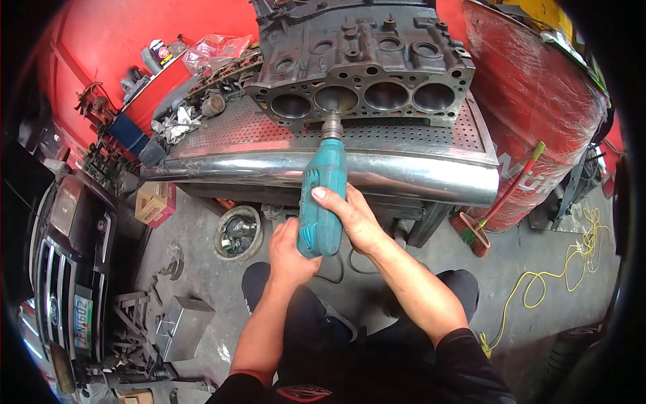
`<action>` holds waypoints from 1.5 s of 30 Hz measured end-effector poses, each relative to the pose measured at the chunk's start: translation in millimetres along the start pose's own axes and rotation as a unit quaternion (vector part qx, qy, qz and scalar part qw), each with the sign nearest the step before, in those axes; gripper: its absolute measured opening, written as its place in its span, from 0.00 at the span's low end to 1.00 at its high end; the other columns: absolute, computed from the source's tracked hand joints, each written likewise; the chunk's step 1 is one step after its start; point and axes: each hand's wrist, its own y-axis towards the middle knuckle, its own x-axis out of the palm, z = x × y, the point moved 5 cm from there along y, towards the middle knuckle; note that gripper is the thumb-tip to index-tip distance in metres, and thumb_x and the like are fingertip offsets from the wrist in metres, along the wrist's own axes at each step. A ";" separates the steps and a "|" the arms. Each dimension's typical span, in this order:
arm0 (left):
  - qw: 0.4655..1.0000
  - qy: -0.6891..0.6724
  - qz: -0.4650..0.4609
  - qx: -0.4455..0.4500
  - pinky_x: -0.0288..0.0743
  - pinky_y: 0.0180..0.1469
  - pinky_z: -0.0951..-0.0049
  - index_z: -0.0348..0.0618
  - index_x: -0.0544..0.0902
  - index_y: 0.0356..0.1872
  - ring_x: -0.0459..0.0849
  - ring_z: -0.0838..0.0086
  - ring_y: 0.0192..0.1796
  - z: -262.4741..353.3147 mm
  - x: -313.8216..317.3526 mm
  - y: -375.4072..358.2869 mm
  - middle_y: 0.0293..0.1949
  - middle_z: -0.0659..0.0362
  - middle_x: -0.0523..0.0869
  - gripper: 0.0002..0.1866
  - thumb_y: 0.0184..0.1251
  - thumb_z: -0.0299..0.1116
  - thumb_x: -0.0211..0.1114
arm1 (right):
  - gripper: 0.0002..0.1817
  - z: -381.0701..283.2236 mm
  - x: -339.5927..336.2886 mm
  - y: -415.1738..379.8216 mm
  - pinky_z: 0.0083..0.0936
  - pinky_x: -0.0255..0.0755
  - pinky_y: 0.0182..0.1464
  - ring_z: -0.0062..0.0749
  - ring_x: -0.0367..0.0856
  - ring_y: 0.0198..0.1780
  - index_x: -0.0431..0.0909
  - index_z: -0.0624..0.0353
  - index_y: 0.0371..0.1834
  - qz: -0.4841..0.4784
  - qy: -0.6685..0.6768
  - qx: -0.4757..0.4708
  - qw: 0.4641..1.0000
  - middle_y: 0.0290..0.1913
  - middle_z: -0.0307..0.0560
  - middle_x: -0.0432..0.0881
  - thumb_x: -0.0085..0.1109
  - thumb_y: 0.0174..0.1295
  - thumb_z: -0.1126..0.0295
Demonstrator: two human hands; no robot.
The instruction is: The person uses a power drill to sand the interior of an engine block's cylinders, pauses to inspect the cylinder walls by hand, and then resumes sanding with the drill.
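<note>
A teal power drill [325, 182] points away from me, its metal chuck [332, 126] at the near edge of a dark engine block [363, 67]. The tool in the chuck reaches into the second cylinder bore [336, 99] from the left; its tip is hard to make out. My right hand [353, 217] is closed around the right side of the drill body, thumb on top. At the drill's rear, my left hand [289, 252] is closed, with its fingers partly hidden beneath the housing. The block rests on a perforated metal bench top [229, 135].
A rounded metal edge [390, 176] fronts the bench. Greasy parts [214, 104] lie left of the block. Below stand a basket of parts [239, 232] and a cardboard box [155, 204]. Rightward are a broom [472, 232], a wrapped red drum [531, 114] and yellow cord [535, 276].
</note>
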 end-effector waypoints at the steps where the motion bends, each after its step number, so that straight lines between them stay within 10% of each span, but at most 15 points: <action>1: 1.000 -0.010 0.002 -0.002 0.76 0.44 0.53 0.39 0.78 0.35 0.82 0.46 0.39 0.7 0.3 2.0 0.33 0.48 0.83 0.18 0.42 0.27 0.74 | 0.37 1.5 0.5 2.2 0.28 0.74 0.59 0.30 0.81 0.53 0.75 0.68 0.61 -0.001 0.000 -0.007 1.000 0.50 0.49 0.83 0.69 0.64 0.44; 29: 0.998 -0.020 -0.037 -0.039 0.79 0.48 0.55 0.38 0.81 0.44 0.84 0.46 0.45 -8.8 -5.4 0.7 0.39 0.47 0.85 0.26 0.34 0.23 0.71 | 0.39 -1.1 5.5 -0.7 0.30 0.74 0.60 0.32 0.80 0.55 0.72 0.70 0.62 0.004 -0.011 -0.042 0.999 0.53 0.53 0.81 0.67 0.66 0.42; 45: 0.997 -0.068 -0.002 -0.036 0.81 0.45 0.62 0.37 0.83 0.45 0.89 0.57 0.39 -1.2 5.5 31.4 0.36 0.50 0.88 0.19 0.47 0.24 0.72 | 0.41 -12.5 -8.1 8.0 0.31 0.62 0.73 0.32 0.74 0.66 0.66 0.72 0.71 -0.082 0.066 -0.024 0.994 0.63 0.51 0.77 0.67 0.68 0.49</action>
